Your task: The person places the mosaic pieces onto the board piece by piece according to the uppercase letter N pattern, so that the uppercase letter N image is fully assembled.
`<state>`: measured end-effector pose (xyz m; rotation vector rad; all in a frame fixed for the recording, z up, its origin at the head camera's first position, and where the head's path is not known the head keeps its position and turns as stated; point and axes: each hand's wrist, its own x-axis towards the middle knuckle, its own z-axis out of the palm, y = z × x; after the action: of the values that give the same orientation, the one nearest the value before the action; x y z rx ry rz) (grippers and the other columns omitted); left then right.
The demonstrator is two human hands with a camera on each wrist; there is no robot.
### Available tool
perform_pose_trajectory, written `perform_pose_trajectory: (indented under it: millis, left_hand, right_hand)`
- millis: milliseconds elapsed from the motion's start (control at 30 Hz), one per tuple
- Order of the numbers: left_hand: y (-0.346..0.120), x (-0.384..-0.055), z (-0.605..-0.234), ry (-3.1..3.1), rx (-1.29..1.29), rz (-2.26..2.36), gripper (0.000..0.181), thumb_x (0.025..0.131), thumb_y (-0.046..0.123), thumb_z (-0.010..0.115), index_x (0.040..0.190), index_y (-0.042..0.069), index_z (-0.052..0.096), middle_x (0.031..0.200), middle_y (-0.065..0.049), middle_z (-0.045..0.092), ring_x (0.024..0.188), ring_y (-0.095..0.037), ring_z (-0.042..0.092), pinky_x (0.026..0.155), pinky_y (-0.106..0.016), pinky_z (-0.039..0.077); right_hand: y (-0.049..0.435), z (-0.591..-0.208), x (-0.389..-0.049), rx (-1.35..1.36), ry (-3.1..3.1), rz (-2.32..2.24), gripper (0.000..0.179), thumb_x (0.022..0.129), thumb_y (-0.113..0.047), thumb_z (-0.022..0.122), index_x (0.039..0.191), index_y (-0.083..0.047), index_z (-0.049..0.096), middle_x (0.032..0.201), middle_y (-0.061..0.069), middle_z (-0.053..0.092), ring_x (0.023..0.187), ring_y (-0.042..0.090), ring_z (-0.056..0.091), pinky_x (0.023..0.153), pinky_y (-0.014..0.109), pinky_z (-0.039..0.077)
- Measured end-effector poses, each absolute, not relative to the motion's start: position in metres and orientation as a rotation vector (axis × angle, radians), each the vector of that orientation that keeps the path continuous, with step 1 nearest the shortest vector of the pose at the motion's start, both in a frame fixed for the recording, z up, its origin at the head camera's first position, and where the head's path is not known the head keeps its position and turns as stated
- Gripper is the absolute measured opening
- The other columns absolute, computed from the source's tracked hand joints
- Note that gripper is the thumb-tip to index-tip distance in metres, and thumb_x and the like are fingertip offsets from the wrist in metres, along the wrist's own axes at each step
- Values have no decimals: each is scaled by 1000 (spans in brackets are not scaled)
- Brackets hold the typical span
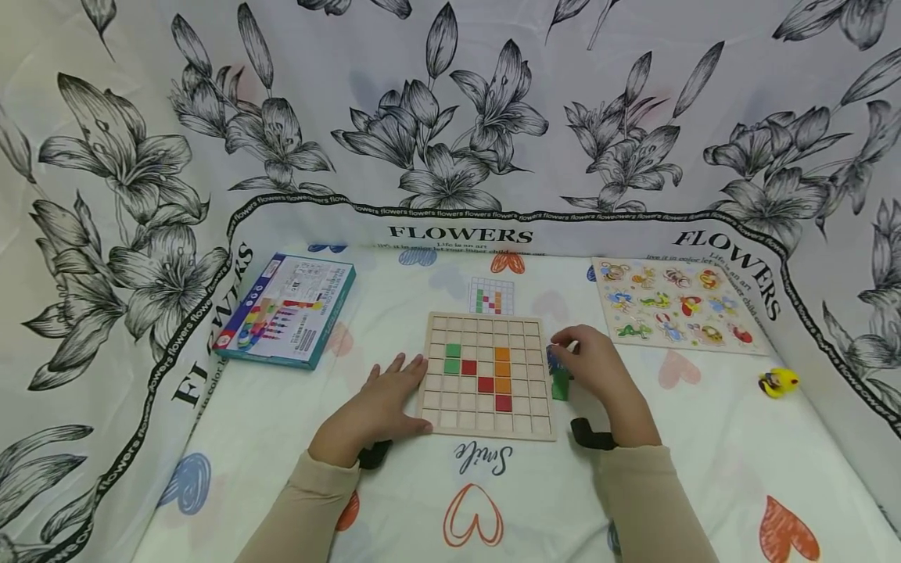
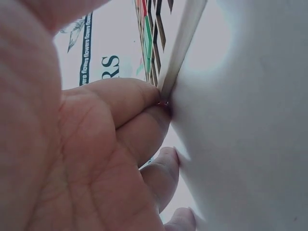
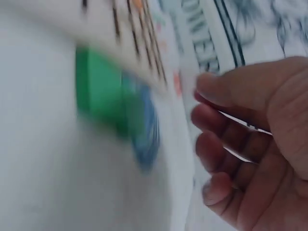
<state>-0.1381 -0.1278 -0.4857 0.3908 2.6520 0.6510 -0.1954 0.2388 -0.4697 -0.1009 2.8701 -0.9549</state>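
A wooden grid board (image 1: 521, 422) lies in the middle of the head view. Green squares (image 1: 453, 360), red squares (image 1: 486, 385) and orange squares (image 1: 503, 370) sit in some of its cells. My left hand (image 1: 380, 403) rests at the board's left edge with fingers spread; its fingertips touch the rim in the left wrist view. Over the right edge, my right hand (image 1: 587, 363) hovers beside a blue piece (image 1: 554, 360) and a green block (image 1: 559, 385). Seen from the right wrist, its fingers are loosely bent, apart from the blurred green block (image 3: 103, 91), with nothing visible between them.
Behind the board lies a small printed grid card (image 1: 491, 297) with coloured squares. A boxed toy set (image 1: 288, 309) is at the left. On the right are an animal picture board (image 1: 676, 305) and a yellow toy figure (image 1: 778, 382). A flowered cloth (image 1: 450, 180) hangs behind.
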Motion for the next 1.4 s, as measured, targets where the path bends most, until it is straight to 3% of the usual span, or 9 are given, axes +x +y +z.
perform_pose_trajectory:
  millis: [400, 633, 1100, 1400]
  left_hand:
    - [-129, -136, -483, 2656, 389, 667, 106, 87, 37, 92, 172, 10, 34, 181, -5, 28, 171, -35, 11, 137, -66, 5]
    - [-129, -136, -483, 2657, 383, 665, 106, 87, 37, 92, 172, 10, 34, 181, -5, 28, 172, -35, 11, 137, -66, 5]
    - [-127, -136, -485, 2654, 372, 660, 106, 87, 37, 93, 172, 11, 35, 181, -5, 29, 172, -34, 11, 137, -65, 5]
    - [-128, -137, -485, 2651, 378, 650, 106, 88, 38, 92, 172, 11, 33, 181, -5, 27, 172, -35, 10, 137, -65, 5]
  right_hand:
    - [266, -485, -172, -110, 2712, -925, 30, 98, -21, 81, 124, -7, 78, 108, 8, 70, 94, 24, 58, 81, 36, 48]
    - [261, -488, -169, -128, 2747, -945, 27, 98, -18, 81, 121, -4, 76, 106, 10, 68, 91, 24, 57, 78, 36, 48]
    - [259, -489, -168, -94, 2786, -1020, 14, 100, -18, 79, 109, -12, 70, 95, 5, 67, 88, 22, 58, 76, 35, 48]
    - [216, -480, -169, -176, 2811, -1239, 12, 102, -14, 77, 113, -11, 73, 98, 4, 72, 84, 21, 60, 66, 27, 52]
